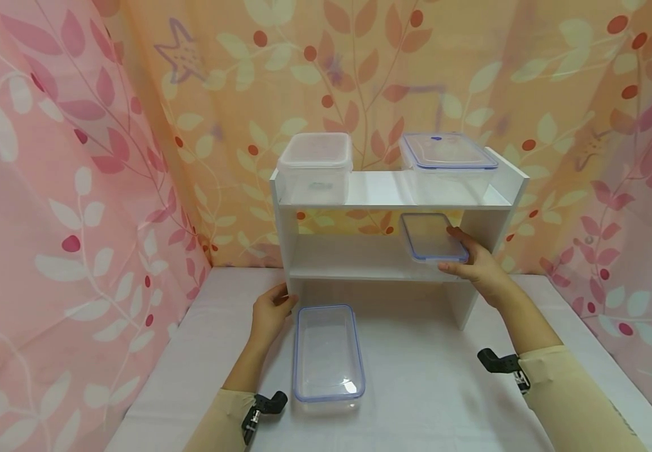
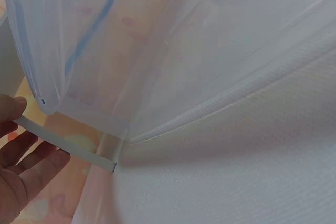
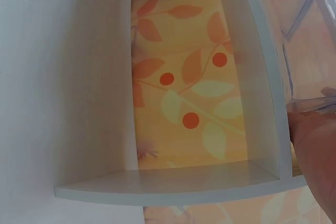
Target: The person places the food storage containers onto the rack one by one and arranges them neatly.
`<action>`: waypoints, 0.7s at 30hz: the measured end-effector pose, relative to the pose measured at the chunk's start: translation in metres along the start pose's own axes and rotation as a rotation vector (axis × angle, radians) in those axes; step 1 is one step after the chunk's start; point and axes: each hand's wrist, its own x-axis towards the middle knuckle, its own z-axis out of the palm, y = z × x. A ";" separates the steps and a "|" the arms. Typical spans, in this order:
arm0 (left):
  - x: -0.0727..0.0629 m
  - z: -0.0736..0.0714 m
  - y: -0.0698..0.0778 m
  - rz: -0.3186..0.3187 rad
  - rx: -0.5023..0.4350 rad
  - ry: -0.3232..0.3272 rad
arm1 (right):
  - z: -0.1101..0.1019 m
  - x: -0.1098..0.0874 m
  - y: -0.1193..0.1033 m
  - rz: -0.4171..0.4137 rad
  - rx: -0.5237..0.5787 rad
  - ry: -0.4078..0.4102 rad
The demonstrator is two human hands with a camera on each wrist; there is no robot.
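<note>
- Your right hand (image 1: 481,267) pinches the held box (image 1: 432,237) between thumb and fingers at its right side. That box is in the right half of the white shelf (image 1: 337,257), at the middle board; whether its base touches that board, you cannot tell from here. The side grip probably lets the rest of the box reach into the shelf ahead of your fingers.
- Your left hand (image 1: 271,312) pinches the shelf's left side panel (image 1: 287,242) low down, thumb on one face and fingers on the other, likely to steady the shelf.
- In front of the shelf's left half, the table box (image 1: 328,355) lies flat on the table (image 1: 416,376), seemingly put there for easy reach.
- On the shelf's top board, the clear-lidded box (image 1: 316,169) sits at the left end and the blue-rimmed box (image 1: 450,166) at the right, apart, perhaps to leave gripping room.
- Your count: one shelf, four boxes: two on its top board, one in hand, one in front. Three lids show blue edging; one shows none.
</note>
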 end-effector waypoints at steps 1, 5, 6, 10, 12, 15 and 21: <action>0.000 0.000 0.000 -0.001 0.001 0.001 | 0.000 0.000 0.000 0.000 0.001 0.001; 0.000 0.000 0.000 -0.003 0.003 0.001 | 0.000 0.000 0.000 0.001 0.015 0.002; 0.000 0.000 0.000 -0.004 0.002 0.000 | 0.000 0.000 -0.001 -0.001 0.020 0.004; 0.000 0.000 0.000 -0.004 -0.003 0.001 | 0.001 -0.001 -0.002 -0.013 0.038 0.007; 0.000 -0.001 0.000 0.003 -0.006 0.000 | 0.001 -0.001 -0.002 -0.023 0.029 0.009; 0.000 -0.001 -0.001 0.011 -0.007 0.001 | 0.001 -0.003 -0.003 -0.040 0.005 0.010; 0.000 0.000 -0.001 0.010 -0.012 0.003 | 0.004 -0.011 -0.004 -0.094 -0.023 0.015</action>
